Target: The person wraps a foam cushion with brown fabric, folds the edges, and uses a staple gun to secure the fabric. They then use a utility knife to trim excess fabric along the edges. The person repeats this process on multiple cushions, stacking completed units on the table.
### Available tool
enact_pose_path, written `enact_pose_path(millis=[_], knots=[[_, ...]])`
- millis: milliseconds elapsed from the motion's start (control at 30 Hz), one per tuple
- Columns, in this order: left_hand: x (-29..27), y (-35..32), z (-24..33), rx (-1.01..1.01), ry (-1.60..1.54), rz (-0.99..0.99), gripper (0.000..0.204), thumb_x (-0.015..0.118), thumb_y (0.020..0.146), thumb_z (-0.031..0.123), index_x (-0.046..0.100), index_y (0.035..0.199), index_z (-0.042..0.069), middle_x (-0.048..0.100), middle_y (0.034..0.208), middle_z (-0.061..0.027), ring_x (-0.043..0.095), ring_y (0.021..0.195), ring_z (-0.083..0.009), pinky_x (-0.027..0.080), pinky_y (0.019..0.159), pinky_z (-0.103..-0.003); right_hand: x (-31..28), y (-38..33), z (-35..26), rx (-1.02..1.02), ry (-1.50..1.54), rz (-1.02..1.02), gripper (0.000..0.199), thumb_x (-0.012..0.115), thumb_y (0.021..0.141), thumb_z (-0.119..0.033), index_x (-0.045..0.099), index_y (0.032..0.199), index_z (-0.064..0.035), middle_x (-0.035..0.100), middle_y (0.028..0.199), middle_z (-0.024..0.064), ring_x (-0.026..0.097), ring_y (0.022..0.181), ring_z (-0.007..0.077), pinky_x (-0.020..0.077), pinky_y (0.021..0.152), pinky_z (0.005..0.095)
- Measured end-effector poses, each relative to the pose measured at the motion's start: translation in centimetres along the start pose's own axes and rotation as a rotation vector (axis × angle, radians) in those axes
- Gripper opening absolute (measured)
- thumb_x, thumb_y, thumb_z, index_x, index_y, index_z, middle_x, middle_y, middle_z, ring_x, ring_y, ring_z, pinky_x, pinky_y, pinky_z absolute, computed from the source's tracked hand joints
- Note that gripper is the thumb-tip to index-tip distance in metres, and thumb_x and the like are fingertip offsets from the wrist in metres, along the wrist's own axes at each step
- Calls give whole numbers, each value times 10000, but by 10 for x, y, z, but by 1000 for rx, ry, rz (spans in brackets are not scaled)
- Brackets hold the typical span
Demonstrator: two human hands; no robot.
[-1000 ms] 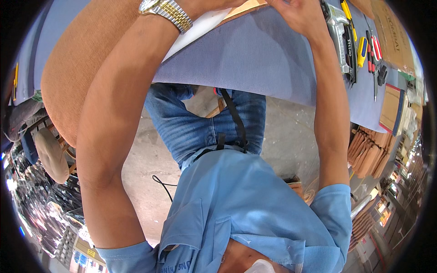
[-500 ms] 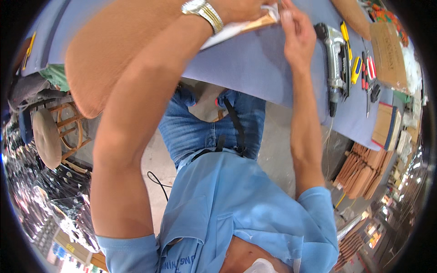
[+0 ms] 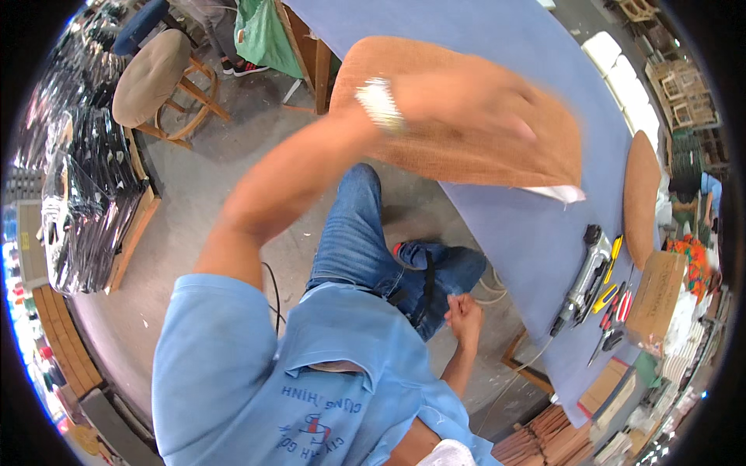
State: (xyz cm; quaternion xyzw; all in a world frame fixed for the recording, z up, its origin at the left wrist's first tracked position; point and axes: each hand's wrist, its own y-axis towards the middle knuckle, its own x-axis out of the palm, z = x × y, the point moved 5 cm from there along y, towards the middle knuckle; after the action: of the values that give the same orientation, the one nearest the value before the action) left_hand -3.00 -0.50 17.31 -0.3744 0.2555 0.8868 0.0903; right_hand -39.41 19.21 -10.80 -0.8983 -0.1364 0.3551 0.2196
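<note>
Blue shirt and jeans fill the near view. My right hand (image 3: 464, 312) hangs curled, grasping nothing, beside my thigh. Farther out, my blurred left hand (image 3: 474, 105) presses flat, fingers spread, on the tan woven seat cushion (image 3: 466, 147), steadying it on the blue-covered workbench (image 3: 536, 225). A grey staple gun (image 3: 584, 278) lies beyond.

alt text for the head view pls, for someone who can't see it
A person's left hand, blurred, rests on a round tan fabric seat cushion lying on a blue-covered worktable, while the right hand hangs closed beside their jeans. A grey power tool and small hand tools lie farther along the table.
</note>
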Motion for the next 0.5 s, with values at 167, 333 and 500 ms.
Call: enact_pose_path(millis=[167, 333, 500], knots=[[-82, -113, -94, -457, 114, 473, 493, 675, 1025, 351, 624, 1421, 62, 690, 1347, -182, 673, 1212, -298, 521, 1044, -383, 4, 60, 22, -40, -267, -29, 256, 757, 941, -253, 659, 844, -36, 715, 706, 121, 682, 598, 191, 531, 601, 363], [-26, -169, -119, -556, -290, 597, 606, 663, 1029, 400, 511, 1538, 107, 606, 1446, -214, 610, 1307, -298, 474, 1105, -414, 32, 65, -172, -667, 39, -167, 696, 744, 941, -112, 458, 1576, -96, 731, 1274, 188, 758, 1040, 279, 572, 931, 363], [-16, -149, -108, -656, -634, 565, 630, 657, 1032, 341, 451, 1583, 116, 569, 1479, -223, 567, 1348, -300, 440, 1137, -396, -5, 20, -241, -772, 230, -311, 495, 718, 926, -1, 613, 1410, -8, 722, 1287, 182, 740, 1067, 220, 564, 955, 359]])
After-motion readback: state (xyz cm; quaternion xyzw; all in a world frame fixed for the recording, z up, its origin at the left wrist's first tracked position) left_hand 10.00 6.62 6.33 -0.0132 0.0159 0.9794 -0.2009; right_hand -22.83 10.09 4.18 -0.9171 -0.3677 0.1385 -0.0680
